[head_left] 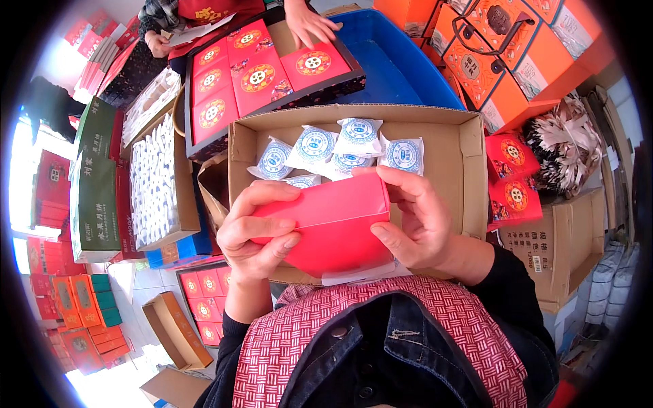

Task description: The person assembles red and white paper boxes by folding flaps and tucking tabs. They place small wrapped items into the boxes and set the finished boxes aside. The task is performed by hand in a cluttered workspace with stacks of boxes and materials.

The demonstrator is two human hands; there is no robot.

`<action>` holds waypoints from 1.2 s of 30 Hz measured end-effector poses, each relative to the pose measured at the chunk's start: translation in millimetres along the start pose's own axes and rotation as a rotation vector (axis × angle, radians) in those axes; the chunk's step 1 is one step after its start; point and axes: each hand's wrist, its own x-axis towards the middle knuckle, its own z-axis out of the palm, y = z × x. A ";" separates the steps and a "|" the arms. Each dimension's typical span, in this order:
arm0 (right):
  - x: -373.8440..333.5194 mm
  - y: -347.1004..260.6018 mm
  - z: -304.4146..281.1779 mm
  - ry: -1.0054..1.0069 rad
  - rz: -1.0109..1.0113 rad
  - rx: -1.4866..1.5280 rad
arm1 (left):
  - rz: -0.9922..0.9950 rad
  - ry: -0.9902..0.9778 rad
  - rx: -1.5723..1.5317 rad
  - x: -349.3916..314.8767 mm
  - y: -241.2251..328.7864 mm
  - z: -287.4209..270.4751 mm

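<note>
Between my two hands is a small red paper box [333,224], held tilted close to my body. My left hand [255,228] pinches its left side, with fingers bent over the top. The thumb and fingers of my right hand [416,217] close on the right end. Just beyond the red box, a shallow cardboard box [449,153] holds several white wrapped packets with round blue prints [315,145], partly hidden behind my hands. A white sheet or flap [367,272] shows below the red box.
Across from me, a co-worker's hand [307,24] touches red boxes in a dark tray [194,146]. A blue plastic bin [408,75] stands beside it. Orange gift boxes [490,61] are stacked at right. White packets [153,180] fill a carton at left, near green boxes [95,197].
</note>
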 end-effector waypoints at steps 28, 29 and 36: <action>56.8 -16.1 -117.1 -0.329 0.308 -1.032 | -0.716 0.056 -0.172 -20.7 -30.1 -33.6; 61.1 -26.3 -109.6 -0.481 0.246 -1.006 | -0.747 0.127 -0.199 -17.8 -28.4 -27.4; 84.9 -51.6 -67.6 -0.982 0.023 -1.283 | -0.805 0.380 -0.262 -33.5 -43.4 -15.4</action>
